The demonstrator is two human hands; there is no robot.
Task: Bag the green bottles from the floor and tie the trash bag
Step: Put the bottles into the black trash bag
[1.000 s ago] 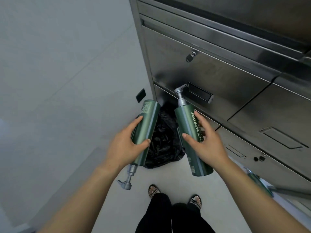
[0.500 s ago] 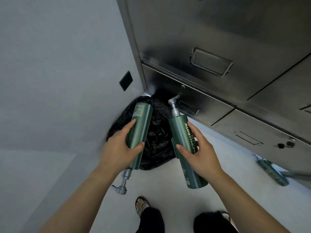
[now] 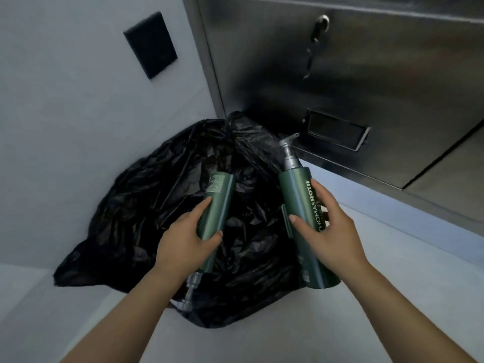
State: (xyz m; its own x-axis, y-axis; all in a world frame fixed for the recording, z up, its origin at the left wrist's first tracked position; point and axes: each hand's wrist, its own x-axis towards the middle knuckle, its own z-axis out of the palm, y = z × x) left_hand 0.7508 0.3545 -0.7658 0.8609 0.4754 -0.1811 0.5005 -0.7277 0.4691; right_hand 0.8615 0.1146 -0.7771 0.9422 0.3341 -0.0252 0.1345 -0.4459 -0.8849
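A crumpled black trash bag (image 3: 146, 210) lies on the pale floor in the corner between the wall and a steel cabinet. My left hand (image 3: 183, 239) grips a green pump bottle (image 3: 218, 203) with its silver pump pointing down toward me, held over the bag. My right hand (image 3: 324, 229) grips a second green pump bottle (image 3: 298, 205), upright with the pump on top and white lettering along its side, above the bag's right edge. Whether the bag's mouth is open I cannot tell.
A stainless steel cabinet (image 3: 353, 74) with a recessed handle and a latch fills the upper right. A black wall plate (image 3: 150, 44) sits on the grey wall at upper left. Pale floor (image 3: 262, 341) runs along the bottom and right.
The view has dropped closer to the bag, which now fills the middle. Both hands with their bottles have moved forward over it. My feet and the bottle lying at right are out of view.
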